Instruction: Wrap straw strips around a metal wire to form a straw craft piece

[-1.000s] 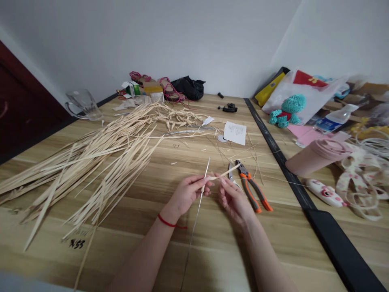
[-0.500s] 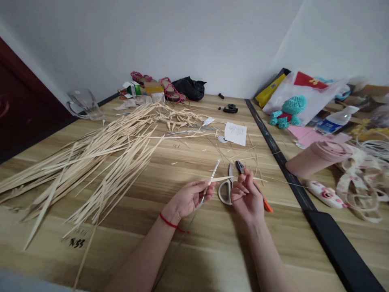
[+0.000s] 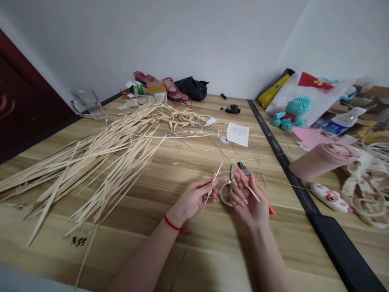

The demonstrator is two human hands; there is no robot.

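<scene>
My left hand (image 3: 194,198), with a red cord at the wrist, pinches thin silvery wires (image 3: 219,167) that slant up to the right. A bit of pale strip seems wound round them at the fingertips. Palm up, my right hand (image 3: 251,205) has its fingers curled on a pale flat strip (image 3: 253,192), whose end sticks out across the palm. How this strip runs to the left hand is hard to make out. Just behind the right hand lie scissors (image 3: 225,194) with pale handles and pliers (image 3: 244,168) with orange grips, both partly hidden.
Long pale strips (image 3: 115,142) lie heaped on the left, with a braided piece (image 3: 179,115) behind. A note (image 3: 238,134) lies mid-table. On the right are a pink tumbler (image 3: 322,160), a crocheted toy (image 3: 293,112) and a plastic bottle (image 3: 343,121). A glass mug (image 3: 88,103) stands back left.
The pale strip stretched between my hands before; now its end points down across my right palm. The right hand has turned, and the wires in my left hand have tilted slightly.
</scene>
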